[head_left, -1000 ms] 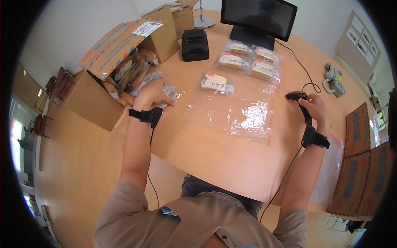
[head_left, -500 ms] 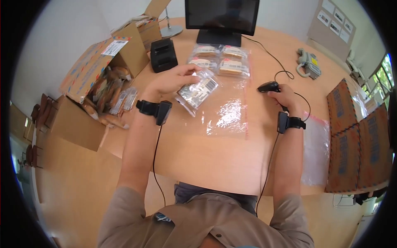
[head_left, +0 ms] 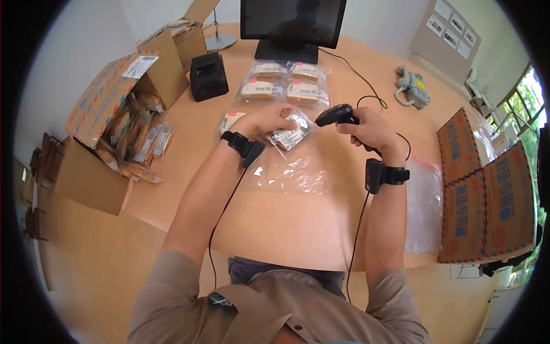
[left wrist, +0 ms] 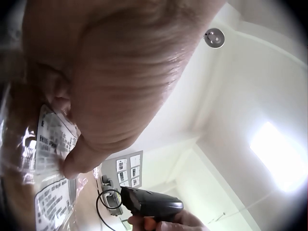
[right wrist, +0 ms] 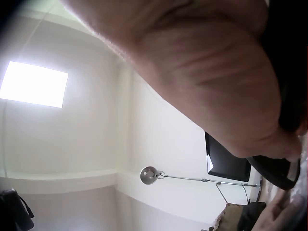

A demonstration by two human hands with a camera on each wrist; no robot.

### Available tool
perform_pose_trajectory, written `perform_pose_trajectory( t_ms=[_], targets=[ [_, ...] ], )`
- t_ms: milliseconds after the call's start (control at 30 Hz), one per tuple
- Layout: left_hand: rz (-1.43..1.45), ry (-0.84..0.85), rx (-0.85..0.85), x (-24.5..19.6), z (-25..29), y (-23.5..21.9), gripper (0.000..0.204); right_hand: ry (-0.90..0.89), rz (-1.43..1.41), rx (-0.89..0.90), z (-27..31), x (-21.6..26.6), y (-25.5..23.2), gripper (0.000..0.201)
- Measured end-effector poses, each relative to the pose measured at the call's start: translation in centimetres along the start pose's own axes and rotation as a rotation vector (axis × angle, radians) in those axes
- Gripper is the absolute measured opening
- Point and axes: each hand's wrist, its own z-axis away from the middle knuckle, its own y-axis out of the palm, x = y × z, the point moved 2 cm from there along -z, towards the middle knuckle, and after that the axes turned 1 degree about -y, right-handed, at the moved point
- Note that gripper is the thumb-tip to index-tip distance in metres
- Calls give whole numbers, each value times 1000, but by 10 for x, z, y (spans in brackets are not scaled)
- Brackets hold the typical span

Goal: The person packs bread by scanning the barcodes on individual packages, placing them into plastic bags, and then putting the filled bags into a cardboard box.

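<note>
My left hand pinches a clear-wrapped bread packet, its white barcode label turned up, over the large clear plastic bag. In the left wrist view the thumb presses against the printed labels. My right hand grips a black handheld barcode scanner by its handle, its head close to the packet's right edge. Behind the left hand lies another white-labelled bread packet, partly hidden. Several packets of sliced bread lie in rows on the bag's far part.
An open cardboard box with several wrapped breads stands at left. A black printer-like device, a monitor and a telephone stand farther back. Cartons and a clear bag are at right.
My left hand has carried the packet from beside the box rightward over the plastic bag and turned its label up. The right hand has lifted the scanner from the table toward the packet.
</note>
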Motion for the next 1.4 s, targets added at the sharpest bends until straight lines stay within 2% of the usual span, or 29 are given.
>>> perform_pose_trajectory(
  t_ms=[67,133,267,333,433,633,733,800,900,1000,1100,1167,1233,1400],
  targets=[
    [13,67,69,-12,9,2,65,12,40,8,-2,10,14,26],
    [15,64,51,-9,8,3,61,66,148,30,-8,13,23,27],
    [-8,71,45,3,-1,-2,60,60,157,41,-7,21,33,26],
    [67,99,100,3,-2,0,58,71,176,25,-7,23,35,25],
    [52,37,47,-6,9,1,60,88,199,44,-10,24,36,24],
    [24,75,51,5,-4,-2,62,55,144,6,-14,15,35,25],
    [3,71,43,0,1,-3,63,5,-9,-80,-18,-9,20,26],
    [16,67,39,2,1,-2,64,34,22,-101,-18,-20,4,29],
    [21,59,35,2,2,-2,64,100,123,-303,-35,-67,-15,36],
    [4,38,44,-6,8,-3,64,172,292,-348,-40,-86,-23,41],
    [11,57,68,-3,3,-6,64,249,254,-345,-45,-103,-22,44],
    [22,95,82,-6,3,-8,64,250,259,-364,-40,-98,-20,45],
    [114,80,166,-10,4,-8,65,251,262,-385,-38,-96,-20,46],
    [133,146,95,-23,8,-12,49,182,378,-390,-32,-95,-27,51]
  ],
)
